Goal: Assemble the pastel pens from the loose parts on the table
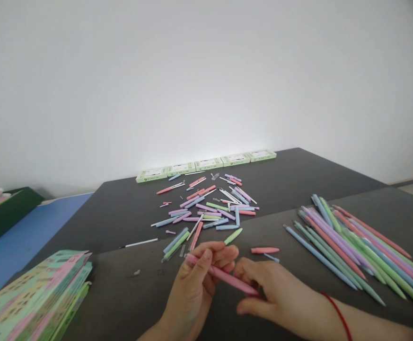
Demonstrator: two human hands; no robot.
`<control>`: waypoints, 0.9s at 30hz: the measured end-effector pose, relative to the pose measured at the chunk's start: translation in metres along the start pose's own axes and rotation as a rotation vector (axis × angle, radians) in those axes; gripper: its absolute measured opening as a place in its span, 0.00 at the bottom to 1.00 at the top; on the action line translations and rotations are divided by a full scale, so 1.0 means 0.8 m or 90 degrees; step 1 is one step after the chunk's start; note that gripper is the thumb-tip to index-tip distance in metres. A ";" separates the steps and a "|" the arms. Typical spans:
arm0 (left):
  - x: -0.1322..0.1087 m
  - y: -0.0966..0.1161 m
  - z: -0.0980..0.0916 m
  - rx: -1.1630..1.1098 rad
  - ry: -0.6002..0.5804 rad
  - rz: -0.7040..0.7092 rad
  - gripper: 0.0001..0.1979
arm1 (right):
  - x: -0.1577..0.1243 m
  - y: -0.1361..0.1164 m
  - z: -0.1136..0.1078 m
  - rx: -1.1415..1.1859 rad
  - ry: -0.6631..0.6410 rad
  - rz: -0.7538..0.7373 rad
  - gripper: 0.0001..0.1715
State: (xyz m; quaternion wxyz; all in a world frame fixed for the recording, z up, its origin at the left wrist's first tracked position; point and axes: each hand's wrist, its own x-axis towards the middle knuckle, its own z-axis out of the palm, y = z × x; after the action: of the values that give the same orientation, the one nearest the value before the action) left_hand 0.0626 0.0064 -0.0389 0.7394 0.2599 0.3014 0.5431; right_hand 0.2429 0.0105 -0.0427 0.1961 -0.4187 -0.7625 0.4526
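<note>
A pink pen (pixel 229 278) is held slantwise between both hands near the table's front edge. My left hand (pixel 197 279) is closed round its upper left part, thumb on top, with the clear end showing past the thumb. At the pen's lower right end, the fingers of my right hand (pixel 270 289) are wrapped round it, hiding the tip. Just beyond my hands lie a light green pen part (pixel 233 236) and a red pen part (pixel 265 250). Farther back, many loose coloured barrels, white refills and small parts (pixel 209 207) are scattered on the dark table (pixel 121 208).
Many coloured pens (pixel 334 241) lie in a pile at the right. Flat printed packages (pixel 32 293) are stacked at the front left. Several green-white boxes (pixel 208 164) line the back edge. A dark green box (pixel 11 213) stands at the far left on a blue surface (pixel 46 227).
</note>
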 end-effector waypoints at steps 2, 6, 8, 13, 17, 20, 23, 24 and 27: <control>0.001 -0.001 -0.001 0.003 0.001 0.004 0.09 | -0.004 -0.008 -0.001 -0.149 0.079 -0.029 0.11; -0.002 0.000 0.002 0.007 -0.013 -0.002 0.08 | -0.003 -0.003 0.007 0.111 -0.036 0.036 0.18; -0.004 0.000 0.005 -0.009 -0.026 -0.010 0.08 | 0.001 0.006 0.013 0.346 -0.147 0.084 0.23; -0.006 0.001 0.007 -0.019 -0.027 -0.009 0.08 | 0.005 0.011 0.010 0.414 -0.215 0.084 0.26; -0.003 -0.001 0.004 -0.019 -0.009 0.006 0.08 | -0.001 -0.006 0.001 0.017 0.037 0.015 0.11; -0.004 -0.002 0.003 -0.018 -0.012 -0.002 0.08 | -0.002 -0.009 0.002 0.045 0.021 0.013 0.14; -0.005 -0.003 0.004 -0.025 -0.008 -0.020 0.09 | 0.000 -0.003 0.003 0.252 -0.102 0.032 0.18; -0.005 -0.003 0.004 -0.028 -0.008 -0.024 0.09 | 0.001 -0.001 0.003 0.273 -0.122 0.035 0.18; -0.004 -0.003 0.007 -0.034 -0.021 -0.012 0.08 | 0.003 -0.004 0.000 0.136 -0.067 0.016 0.12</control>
State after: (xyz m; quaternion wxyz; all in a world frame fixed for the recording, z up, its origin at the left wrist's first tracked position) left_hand 0.0676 0.0023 -0.0359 0.7558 0.2464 0.2772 0.5397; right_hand 0.2401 0.0116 -0.0403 0.1938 -0.3803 -0.7138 0.5552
